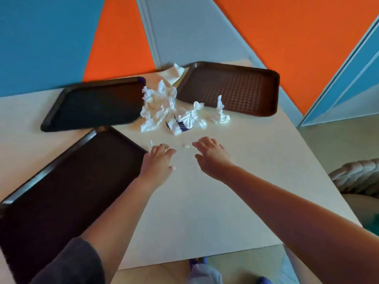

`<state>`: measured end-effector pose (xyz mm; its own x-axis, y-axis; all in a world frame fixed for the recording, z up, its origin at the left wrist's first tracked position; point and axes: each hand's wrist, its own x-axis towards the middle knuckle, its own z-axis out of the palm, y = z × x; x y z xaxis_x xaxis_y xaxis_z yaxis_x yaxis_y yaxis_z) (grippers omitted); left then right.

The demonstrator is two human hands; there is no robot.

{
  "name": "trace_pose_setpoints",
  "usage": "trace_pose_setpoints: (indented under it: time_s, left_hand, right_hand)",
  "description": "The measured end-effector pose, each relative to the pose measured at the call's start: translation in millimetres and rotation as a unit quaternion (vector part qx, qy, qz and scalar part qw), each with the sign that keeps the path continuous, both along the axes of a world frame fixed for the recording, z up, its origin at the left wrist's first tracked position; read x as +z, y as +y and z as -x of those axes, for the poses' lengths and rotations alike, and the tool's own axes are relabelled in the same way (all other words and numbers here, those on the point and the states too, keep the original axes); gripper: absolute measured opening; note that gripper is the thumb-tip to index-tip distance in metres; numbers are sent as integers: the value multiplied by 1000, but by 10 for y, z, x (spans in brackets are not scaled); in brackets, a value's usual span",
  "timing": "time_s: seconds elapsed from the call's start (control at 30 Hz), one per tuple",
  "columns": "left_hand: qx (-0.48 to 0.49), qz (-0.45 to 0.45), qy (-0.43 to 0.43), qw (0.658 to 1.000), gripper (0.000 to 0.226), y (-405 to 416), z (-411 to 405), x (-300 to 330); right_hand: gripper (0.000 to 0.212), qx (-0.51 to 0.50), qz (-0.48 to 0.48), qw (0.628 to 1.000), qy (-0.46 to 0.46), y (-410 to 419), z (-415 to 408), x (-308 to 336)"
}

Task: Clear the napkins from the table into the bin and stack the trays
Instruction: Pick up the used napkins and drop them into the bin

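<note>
Now our left hand (159, 158) and right hand (209, 152) reach w/ fingers spread, holding nothing. Crumpled napkins (162, 105) lie between three trays (231, 87), near our fingertips. Risk: a hasty grab leaves small scraps (186, 146) or pushes paper off the table (205, 201); no bin in view.

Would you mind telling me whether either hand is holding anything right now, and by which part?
Nothing is held: the left hand and right hand are open, short of the napkins.
</note>
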<state>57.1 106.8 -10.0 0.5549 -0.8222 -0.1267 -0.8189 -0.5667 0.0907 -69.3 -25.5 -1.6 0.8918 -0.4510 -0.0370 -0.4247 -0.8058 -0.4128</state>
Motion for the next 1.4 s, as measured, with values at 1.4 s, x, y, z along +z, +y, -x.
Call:
trace_pose_setpoints:
  time_s: [1.4]
  left_hand:
    - [-16, 228, 174, 958, 37, -343, -879, -319]
  right_hand:
    - [17, 9, -32, 999, -25, -221, -1073, -568]
